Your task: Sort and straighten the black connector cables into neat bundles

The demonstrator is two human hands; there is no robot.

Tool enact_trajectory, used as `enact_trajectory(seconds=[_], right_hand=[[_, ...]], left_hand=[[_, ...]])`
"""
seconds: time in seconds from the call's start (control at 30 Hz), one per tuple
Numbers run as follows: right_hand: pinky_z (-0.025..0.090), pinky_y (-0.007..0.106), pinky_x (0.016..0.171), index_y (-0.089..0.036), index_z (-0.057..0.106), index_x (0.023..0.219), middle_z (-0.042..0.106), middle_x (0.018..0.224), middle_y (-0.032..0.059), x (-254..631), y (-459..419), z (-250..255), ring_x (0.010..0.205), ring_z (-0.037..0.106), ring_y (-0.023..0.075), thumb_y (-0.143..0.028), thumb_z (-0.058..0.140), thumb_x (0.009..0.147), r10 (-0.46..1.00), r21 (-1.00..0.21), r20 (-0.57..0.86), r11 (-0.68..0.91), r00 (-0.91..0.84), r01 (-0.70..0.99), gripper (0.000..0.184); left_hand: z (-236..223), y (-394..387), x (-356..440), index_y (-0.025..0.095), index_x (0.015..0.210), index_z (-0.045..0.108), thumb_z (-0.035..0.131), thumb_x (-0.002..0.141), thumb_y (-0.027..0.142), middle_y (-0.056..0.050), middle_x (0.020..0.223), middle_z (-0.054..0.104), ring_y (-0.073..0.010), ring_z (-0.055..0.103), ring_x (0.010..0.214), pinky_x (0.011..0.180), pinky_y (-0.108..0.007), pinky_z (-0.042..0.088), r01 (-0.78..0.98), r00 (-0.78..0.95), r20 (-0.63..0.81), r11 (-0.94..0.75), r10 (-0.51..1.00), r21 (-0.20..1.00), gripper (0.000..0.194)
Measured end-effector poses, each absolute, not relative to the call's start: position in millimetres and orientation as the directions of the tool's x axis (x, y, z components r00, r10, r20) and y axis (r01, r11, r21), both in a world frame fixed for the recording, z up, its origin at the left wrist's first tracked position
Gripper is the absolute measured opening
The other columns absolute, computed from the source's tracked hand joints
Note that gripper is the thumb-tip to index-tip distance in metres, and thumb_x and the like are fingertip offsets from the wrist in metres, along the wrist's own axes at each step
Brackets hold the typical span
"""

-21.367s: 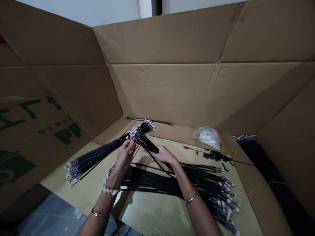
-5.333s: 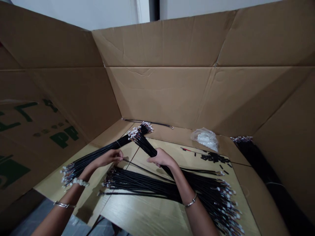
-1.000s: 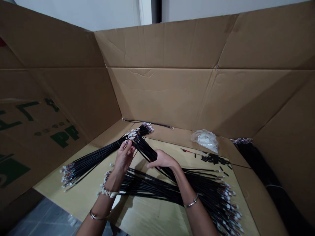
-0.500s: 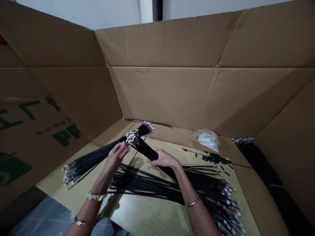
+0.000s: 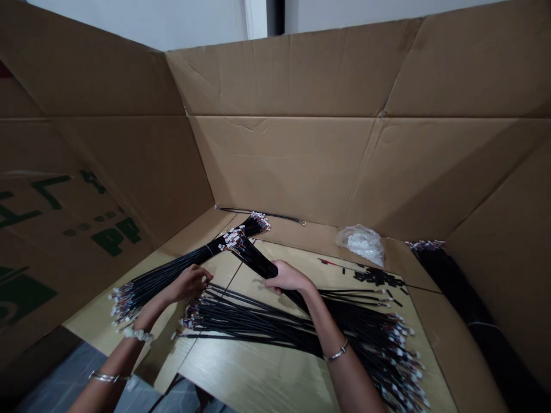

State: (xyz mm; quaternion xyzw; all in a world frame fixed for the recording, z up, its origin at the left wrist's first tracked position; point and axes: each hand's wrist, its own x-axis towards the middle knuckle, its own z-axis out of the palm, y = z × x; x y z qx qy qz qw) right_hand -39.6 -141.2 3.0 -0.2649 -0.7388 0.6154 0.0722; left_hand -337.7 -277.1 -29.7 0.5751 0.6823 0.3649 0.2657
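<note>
My right hand (image 5: pixel 288 277) is closed around a thick bundle of black cables (image 5: pixel 258 264), whose white-tipped connectors (image 5: pixel 232 236) fan out beyond it. My left hand (image 5: pixel 189 283) hangs low with curled fingers, between a long bound cable bundle (image 5: pixel 172 275) and the ends of a loose cable pile (image 5: pixel 258 327). Whether those fingers pinch a cable is hidden. The pile spreads toward the lower right under my right forearm.
Cardboard walls (image 5: pixel 275 166) surround the light wooden board (image 5: pixel 241 367). A plastic bag of white parts (image 5: pixel 360 244) and small black pieces (image 5: pixel 379 277) lie at the back right. Another black cable stack (image 5: pixel 465 310) leans at the right. Grey floor tiles (image 5: pixel 55 373) show at lower left.
My left hand has dropped down and to the left, from beside the connectors to the end of the loose pile. My right hand stays on the bundle.
</note>
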Motion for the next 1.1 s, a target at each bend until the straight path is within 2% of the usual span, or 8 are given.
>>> enact_trajectory(seconds=[0.2, 0.43, 0.53, 0.63, 0.73, 0.87, 1.0, 1.1], right_hand=[[0.033, 0.016, 0.037, -0.018, 0.046, 0.064, 0.047, 0.043, -0.0102, -39, -140, 1, 0.039, 0.043, 0.0067, -0.002, 0.059, 0.066, 0.474, -0.953, -0.219, 0.082, -0.853, 0.291, 0.020], [0.033, 0.016, 0.036, -0.017, 0.047, 0.064, 0.047, 0.042, -0.0101, -39, -139, 1, 0.038, 0.043, 0.0069, -0.003, 0.059, 0.066, 0.457, -0.951, -0.229, 0.083, -0.860, 0.298, 0.019], [0.032, 0.016, 0.035, -0.017, 0.047, 0.064, 0.047, 0.042, -0.0106, -39, -139, 2, 0.038, 0.043, 0.0063, -0.003, 0.060, 0.066, 0.461, -0.952, -0.229, 0.080, -0.857, 0.297, 0.020], [0.033, 0.016, 0.035, -0.017, 0.047, 0.066, 0.047, 0.042, -0.0108, -39, -141, 3, 0.038, 0.043, 0.0064, -0.002, 0.060, 0.066, 0.475, -0.953, -0.230, 0.067, -0.850, 0.295, 0.020], [0.034, 0.016, 0.035, -0.017, 0.048, 0.066, 0.047, 0.043, -0.0109, -38, -141, 5, 0.039, 0.043, 0.0063, -0.001, 0.059, 0.066, 0.485, -0.954, -0.228, 0.060, -0.844, 0.292, 0.020], [0.033, 0.016, 0.035, -0.017, 0.048, 0.066, 0.047, 0.042, -0.0111, -38, -141, 5, 0.038, 0.043, 0.0062, 0.000, 0.059, 0.067, 0.500, -0.954, -0.228, 0.058, -0.836, 0.295, 0.020], [0.033, 0.016, 0.035, -0.018, 0.047, 0.062, 0.045, 0.041, -0.0110, -38, -139, 2, 0.037, 0.042, 0.0059, 0.000, 0.059, 0.067, 0.508, -0.955, -0.226, 0.053, -0.831, 0.292, 0.022], [0.034, 0.016, 0.035, -0.018, 0.046, 0.062, 0.046, 0.042, -0.0106, -38, -137, -1, 0.038, 0.043, 0.0065, 0.001, 0.057, 0.066, 0.512, -0.960, -0.213, 0.048, -0.832, 0.275, 0.022]], left_hand=[[-17, -262, -345, 0.021, 0.061, 0.071, 0.079, 0.059, 0.039, -0.006, 0.063, 0.062, -0.0170, 0.053, 0.058, 0.052, -0.022, 0.045, 0.552, -0.045, -0.057, 0.072, 0.997, 0.831, 0.020], [-30, -261, -352, 0.022, 0.075, 0.076, 0.080, 0.056, 0.046, -0.007, 0.073, 0.067, -0.0185, 0.060, 0.063, 0.057, -0.023, 0.048, 0.550, -0.131, 0.043, 0.037, 0.990, 0.834, 0.031], [-33, -257, -352, 0.022, 0.069, 0.075, 0.078, 0.058, 0.051, -0.008, 0.074, 0.067, -0.0187, 0.062, 0.065, 0.060, -0.023, 0.049, 0.563, -0.067, 0.087, -0.034, 0.994, 0.826, 0.032], [-27, -255, -346, 0.021, 0.066, 0.073, 0.076, 0.061, 0.055, -0.008, 0.074, 0.069, -0.0197, 0.063, 0.070, 0.065, -0.024, 0.050, 0.544, -0.080, 0.079, -0.023, 0.994, 0.839, 0.035], [-21, -256, -331, 0.019, 0.067, 0.070, 0.077, 0.060, 0.061, -0.006, 0.070, 0.069, -0.0187, 0.062, 0.066, 0.062, -0.025, 0.050, 0.367, -0.248, 0.036, 0.060, 0.968, 0.928, 0.042], [-25, -257, -298, 0.017, 0.075, 0.066, 0.083, 0.051, 0.061, -0.003, 0.071, 0.069, -0.0154, 0.063, 0.063, 0.058, -0.024, 0.051, -0.102, -0.480, -0.051, 0.002, 0.876, 0.995, 0.053], [-33, -254, -263, 0.018, 0.095, 0.067, 0.087, 0.057, 0.038, -0.003, 0.084, 0.072, -0.0122, 0.065, 0.070, 0.067, -0.021, 0.054, -0.376, -0.560, -0.142, -0.097, 0.816, 0.921, 0.048], [-36, -253, -240, 0.017, 0.094, 0.069, 0.086, 0.059, 0.026, -0.004, 0.087, 0.071, -0.0101, 0.064, 0.069, 0.068, -0.019, 0.053, -0.450, -0.519, -0.209, -0.057, 0.829, 0.891, 0.040]])
